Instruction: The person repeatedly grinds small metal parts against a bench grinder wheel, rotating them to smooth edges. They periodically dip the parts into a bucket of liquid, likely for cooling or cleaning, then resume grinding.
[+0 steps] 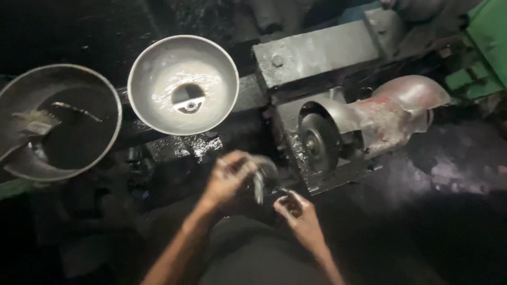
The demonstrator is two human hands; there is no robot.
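The left hand (228, 177) has its fingers curled around a small grey metal part (260, 182), blurred so that its shape cannot be made out; the right hand (296, 210), just beside it, is closed with narrow fingers, and whether it touches the part cannot be told. Just beyond the fingers stands a grinding wheel (315, 142) under a metal guard (380, 113). Farther out to the left sit a shiny metal bowl (158, 79) and a darker bowl (100, 132), cut off at the frame edge.

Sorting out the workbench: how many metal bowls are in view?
2: one bowl left of the grinder, and a darker bowl at the left edge. More may be hidden in the dark.
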